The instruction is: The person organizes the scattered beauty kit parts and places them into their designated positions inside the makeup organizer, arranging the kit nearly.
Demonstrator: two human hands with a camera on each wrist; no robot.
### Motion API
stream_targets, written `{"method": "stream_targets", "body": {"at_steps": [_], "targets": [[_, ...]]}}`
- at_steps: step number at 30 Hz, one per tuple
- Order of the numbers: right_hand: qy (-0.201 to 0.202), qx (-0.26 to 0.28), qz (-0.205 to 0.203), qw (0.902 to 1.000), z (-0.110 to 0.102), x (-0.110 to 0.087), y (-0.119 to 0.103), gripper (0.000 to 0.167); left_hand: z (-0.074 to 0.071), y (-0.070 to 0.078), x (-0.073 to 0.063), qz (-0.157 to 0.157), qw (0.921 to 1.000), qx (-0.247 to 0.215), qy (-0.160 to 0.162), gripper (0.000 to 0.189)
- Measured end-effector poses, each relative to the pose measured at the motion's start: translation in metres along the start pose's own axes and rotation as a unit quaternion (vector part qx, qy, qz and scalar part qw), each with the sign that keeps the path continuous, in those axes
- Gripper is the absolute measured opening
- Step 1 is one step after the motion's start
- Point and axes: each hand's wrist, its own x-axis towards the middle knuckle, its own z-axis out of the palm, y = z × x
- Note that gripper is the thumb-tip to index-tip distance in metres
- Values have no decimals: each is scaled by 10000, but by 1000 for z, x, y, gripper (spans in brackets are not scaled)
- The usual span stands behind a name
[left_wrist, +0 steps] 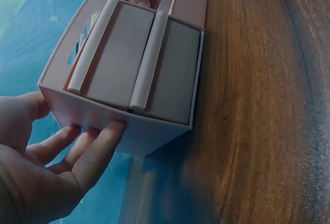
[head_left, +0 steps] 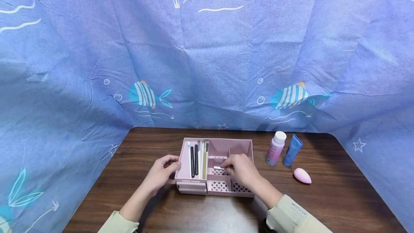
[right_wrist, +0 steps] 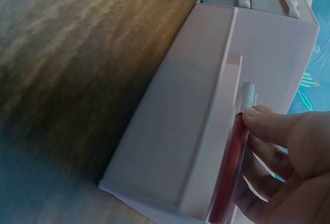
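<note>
Between the thumb and fingers of my right hand (head_left: pixel 243 170) is a lip gloss tube (right_wrist: pixel 231 165), red with a whitish cap. In the head view only its pale cap end (head_left: pixel 218 168) shows, over the middle compartments of a pink desktop organizer (head_left: pixel 223 142); my hand hides the rest. My left hand (head_left: pixel 159 174) touches the organizer's left side. In the left wrist view, that hand's fingertips (left_wrist: pixel 114 129) lie against the side wall, beside two small drawers (left_wrist: pixel 170 69). Several slim pens and brushes (head_left: pixel 196 159) lie in the organizer's left compartment.
Right of the organizer stand a pink bottle with a white cap (head_left: pixel 276 148) and a blue tube (head_left: pixel 292 150). A pink makeup sponge (head_left: pixel 302 176) lies nearer the table's right side. A blue fish-print cloth (head_left: pixel 213 67) hangs behind the brown wooden table (head_left: pixel 136 154).
</note>
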Motion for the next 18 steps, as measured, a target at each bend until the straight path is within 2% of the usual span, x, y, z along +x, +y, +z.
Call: {"method": "stream_targets", "body": {"at_steps": [7, 18], "targets": [[84, -1, -220, 9997, 7, -1, 5, 23, 1, 1, 1, -23, 10000, -50, 73, 32], [-41, 330, 66, 9994, 6, -6, 9, 22, 2, 0, 0, -104, 9998, -100, 131, 31]]}}
